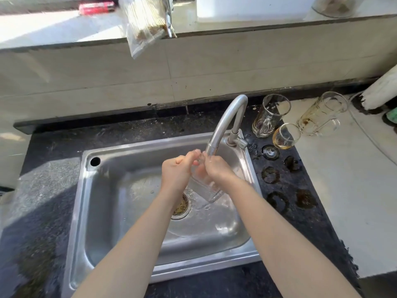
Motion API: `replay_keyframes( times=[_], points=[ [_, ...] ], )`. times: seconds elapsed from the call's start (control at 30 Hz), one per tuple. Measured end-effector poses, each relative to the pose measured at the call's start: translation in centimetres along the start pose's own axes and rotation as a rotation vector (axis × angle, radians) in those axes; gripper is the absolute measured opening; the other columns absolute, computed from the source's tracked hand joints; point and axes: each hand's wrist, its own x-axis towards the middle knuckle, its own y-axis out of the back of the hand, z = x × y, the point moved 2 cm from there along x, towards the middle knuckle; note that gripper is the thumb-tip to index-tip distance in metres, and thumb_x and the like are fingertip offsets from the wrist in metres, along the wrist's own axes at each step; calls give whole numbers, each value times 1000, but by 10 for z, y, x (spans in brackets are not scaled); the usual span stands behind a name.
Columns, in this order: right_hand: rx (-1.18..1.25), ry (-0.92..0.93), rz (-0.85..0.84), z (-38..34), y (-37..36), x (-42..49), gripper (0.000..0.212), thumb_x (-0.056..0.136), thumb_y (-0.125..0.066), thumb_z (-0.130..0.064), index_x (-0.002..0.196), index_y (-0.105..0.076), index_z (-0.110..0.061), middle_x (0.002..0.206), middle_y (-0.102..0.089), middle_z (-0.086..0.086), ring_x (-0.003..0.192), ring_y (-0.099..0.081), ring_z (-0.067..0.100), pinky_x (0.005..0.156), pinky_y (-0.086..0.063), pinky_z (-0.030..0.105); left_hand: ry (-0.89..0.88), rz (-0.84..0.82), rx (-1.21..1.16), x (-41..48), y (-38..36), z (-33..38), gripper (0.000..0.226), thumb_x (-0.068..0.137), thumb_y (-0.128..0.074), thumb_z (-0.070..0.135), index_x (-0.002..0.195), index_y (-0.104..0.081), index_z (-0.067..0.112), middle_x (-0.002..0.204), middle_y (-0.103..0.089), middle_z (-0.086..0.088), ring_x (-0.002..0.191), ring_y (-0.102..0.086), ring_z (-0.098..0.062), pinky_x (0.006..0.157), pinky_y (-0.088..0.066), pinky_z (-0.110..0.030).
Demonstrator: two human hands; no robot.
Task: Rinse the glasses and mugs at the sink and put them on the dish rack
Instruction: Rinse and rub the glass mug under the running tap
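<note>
Over the steel sink [103,190], under the spout of the curved tap [227,121], I hold a clear glass [209,190] tilted with its base toward me. My left hand [178,171] grips the glass at its rim side. My right hand [217,168] is curled at the rim, its fingers going into the glass. Water lies in the basin. On the counter to the right stand a clear glass mug [269,115], a small glass [284,138] with brown residue and a stained handled mug [320,115]. No dish rack is in view.
Dark ring stains [279,190] mark the black counter right of the sink. A drain [181,206] sits in the basin's middle. A plastic bag [144,24] hangs over the ledge behind. A pale surface [343,190] lies at the right, with a white cylinder [380,91] at the far right.
</note>
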Motion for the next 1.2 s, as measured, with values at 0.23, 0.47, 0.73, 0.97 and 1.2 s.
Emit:
replay_keyframes(
  times=[0.23,0.47,0.73,0.97,1.2],
  points=[
    [-383,622,465,27,-23,-24,55,94,-28,-49,119,-57,-11,103,-62,9,93,-58,28,74,-47,39,293,187,-213,16,9,1,32,74,-73,37,57,-56,16,46,-45,7,50,-43,-15,53,-34,-28],
    [649,-92,155,25,-6,-9,38,85,-62,-42,105,-61,-10,107,-62,9,89,-64,21,73,-60,48,258,77,-349,12,-3,-12,27,75,-70,34,68,-61,10,60,-58,-1,60,-52,-18,62,-42,-30],
    [746,-265,6,30,1,-13,39,93,-51,-49,112,-61,-17,107,-64,9,76,-69,30,41,-50,25,116,-89,-223,13,-1,-16,31,66,-70,41,75,-72,12,81,-65,-12,74,-58,-23,73,-43,-35],
    [-238,497,465,40,-12,-28,39,92,-47,-52,110,-57,-19,100,-59,5,90,-58,22,73,-48,35,384,30,-121,17,-1,-23,28,75,-75,34,91,-72,12,76,-63,-3,60,-58,-21,59,-47,-29],
    [0,525,503,63,-16,-31,74,85,-48,-60,138,-32,-11,130,-48,3,119,-48,16,93,-42,29,207,-43,-16,19,-11,-14,44,70,-74,53,88,-64,14,69,-44,-6,59,-40,-19,56,-32,-30]
  ],
)
